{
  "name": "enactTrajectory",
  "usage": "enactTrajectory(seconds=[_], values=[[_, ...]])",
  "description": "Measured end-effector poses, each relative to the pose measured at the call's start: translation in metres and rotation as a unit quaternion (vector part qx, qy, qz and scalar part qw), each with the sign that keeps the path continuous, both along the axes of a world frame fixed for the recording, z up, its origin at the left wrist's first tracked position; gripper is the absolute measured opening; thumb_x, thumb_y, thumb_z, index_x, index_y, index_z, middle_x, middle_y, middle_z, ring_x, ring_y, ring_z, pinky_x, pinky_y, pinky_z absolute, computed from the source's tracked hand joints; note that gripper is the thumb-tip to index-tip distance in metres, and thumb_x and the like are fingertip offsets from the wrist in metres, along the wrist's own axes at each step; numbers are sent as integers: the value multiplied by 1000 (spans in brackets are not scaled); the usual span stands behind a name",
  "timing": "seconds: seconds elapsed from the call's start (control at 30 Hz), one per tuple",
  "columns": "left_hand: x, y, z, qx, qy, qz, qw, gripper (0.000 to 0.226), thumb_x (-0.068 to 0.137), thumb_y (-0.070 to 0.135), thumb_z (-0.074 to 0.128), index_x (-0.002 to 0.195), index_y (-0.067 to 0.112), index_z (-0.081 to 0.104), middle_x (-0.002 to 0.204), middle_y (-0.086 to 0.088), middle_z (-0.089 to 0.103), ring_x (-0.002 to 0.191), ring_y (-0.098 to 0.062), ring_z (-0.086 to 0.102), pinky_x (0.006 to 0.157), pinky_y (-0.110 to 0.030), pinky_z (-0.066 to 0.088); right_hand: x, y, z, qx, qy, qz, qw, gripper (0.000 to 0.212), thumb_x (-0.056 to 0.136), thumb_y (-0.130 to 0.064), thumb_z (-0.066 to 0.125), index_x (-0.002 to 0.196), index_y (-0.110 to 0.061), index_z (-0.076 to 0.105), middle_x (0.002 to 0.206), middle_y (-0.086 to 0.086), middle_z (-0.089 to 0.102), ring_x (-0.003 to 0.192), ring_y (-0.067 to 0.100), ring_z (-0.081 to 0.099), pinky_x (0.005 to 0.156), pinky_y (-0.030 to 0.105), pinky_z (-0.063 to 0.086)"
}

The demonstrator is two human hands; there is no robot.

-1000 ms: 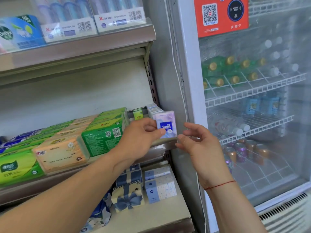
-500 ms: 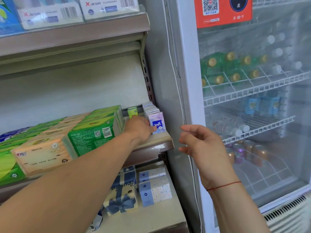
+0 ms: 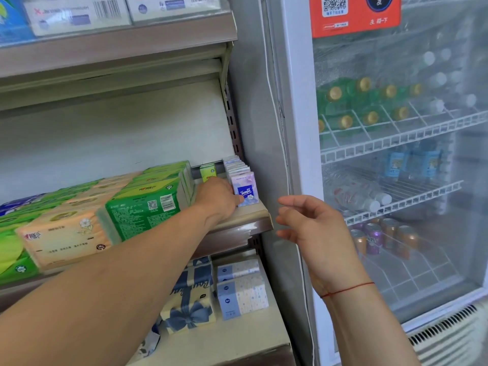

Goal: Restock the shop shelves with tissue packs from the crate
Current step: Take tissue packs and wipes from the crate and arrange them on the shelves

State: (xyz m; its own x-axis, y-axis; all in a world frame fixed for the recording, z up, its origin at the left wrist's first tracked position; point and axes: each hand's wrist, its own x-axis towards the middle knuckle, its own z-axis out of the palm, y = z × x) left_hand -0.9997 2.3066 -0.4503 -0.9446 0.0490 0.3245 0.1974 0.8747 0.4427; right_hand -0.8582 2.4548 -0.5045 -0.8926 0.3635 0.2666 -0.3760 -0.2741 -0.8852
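Observation:
A small lilac pocket tissue pack (image 3: 246,190) with a blue label stands upright at the front of a row of like packs (image 3: 235,165), at the right end of the middle shelf (image 3: 253,215). My left hand (image 3: 217,199) reaches over the shelf edge and its curled fingers hold the pack by its lower left side. My right hand (image 3: 313,225) hovers just right of the shelf end, fingers relaxed and holding nothing. The crate is not in view.
Large green and peach tissue packs (image 3: 148,204) fill the shelf to the left. Blue-bowed and pale blue packs (image 3: 241,289) lie on the lower shelf. A glass-door drinks fridge (image 3: 298,143) stands right beside the shelving, and boxed goods (image 3: 79,13) sit on the top shelf.
My left hand carried the small pack from in front of the shelf back to the front of the row. My right hand let go of it and drew back to the right.

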Motion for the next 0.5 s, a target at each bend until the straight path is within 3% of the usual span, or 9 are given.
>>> enactTrajectory(seconds=[0.2, 0.37, 0.5], values=[[4, -2, 1, -21, -15, 0, 1000, 33, 89, 33, 78, 113, 10, 74, 116, -7, 74, 106, -25, 68, 93, -40, 56, 4, -6, 0, 0, -1, 6, 1000, 19, 93, 1, 64, 99, -13, 74, 83, 1, 70, 77, 14, 67, 65, 23, 55], [17, -3, 10, 8, -18, 3, 1000, 39, 88, 34, 80, 115, 7, 71, 121, -9, 71, 110, -26, 65, 93, -33, 52, 7, -12, 4, 20, 2, 7, 1000, 20, 93, 3, 64, 98, -14, 75, 84, 4, 70, 74, 10, 66, 62, 19, 53], [52, -10, 19, 52, 25, -31, 998, 25, 92, 34, 75, 99, 10, 71, 114, -9, 72, 103, -23, 65, 92, -31, 51, 11, -14, 8, 35, 9, 2, 999, 21, 93, 3, 63, 99, -15, 74, 85, 4, 71, 72, 8, 67, 59, 19, 53]])
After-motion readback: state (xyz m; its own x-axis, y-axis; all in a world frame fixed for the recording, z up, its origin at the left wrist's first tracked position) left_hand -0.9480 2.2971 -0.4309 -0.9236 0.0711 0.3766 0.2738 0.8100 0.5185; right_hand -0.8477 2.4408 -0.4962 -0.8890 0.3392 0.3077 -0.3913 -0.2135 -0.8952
